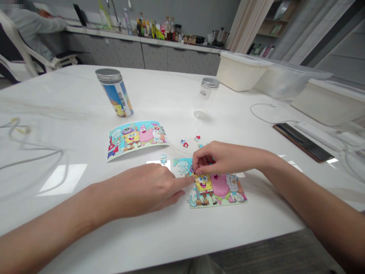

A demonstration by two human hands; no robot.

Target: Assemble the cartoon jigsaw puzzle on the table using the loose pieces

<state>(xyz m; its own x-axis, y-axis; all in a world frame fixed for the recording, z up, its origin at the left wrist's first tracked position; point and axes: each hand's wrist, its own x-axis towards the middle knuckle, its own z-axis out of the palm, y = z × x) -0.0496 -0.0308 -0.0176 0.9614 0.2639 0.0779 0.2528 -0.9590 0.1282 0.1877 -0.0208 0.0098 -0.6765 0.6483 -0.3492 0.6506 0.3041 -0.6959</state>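
A partly joined cartoon jigsaw puzzle (224, 190) lies flat near the table's front edge. My right hand (218, 158) is over its upper part, thumb and fingers pinched at a puzzle piece by the yellow character's head; the fingers mostly hide that piece. From the left, my left hand (154, 186) reaches in with the index finger stretched out, its tip touching the puzzle's left side near the pinch. The thumb sits apart below it, and the other fingers are curled. Behind my left hand lies a loose blue piece (163, 159). A red-and-blue piece (184, 143) and a red piece (197, 138) lie beyond the puzzle.
A curved picture card (138, 139) shows the same cartoon. Behind it stands a printed canister (115, 93), with a clear jar (205, 97) farther right. Storage bins (242, 72), a dark phone-like slab (302, 141) and cables (59, 151) lie around. A person (34, 28) is at the far left.
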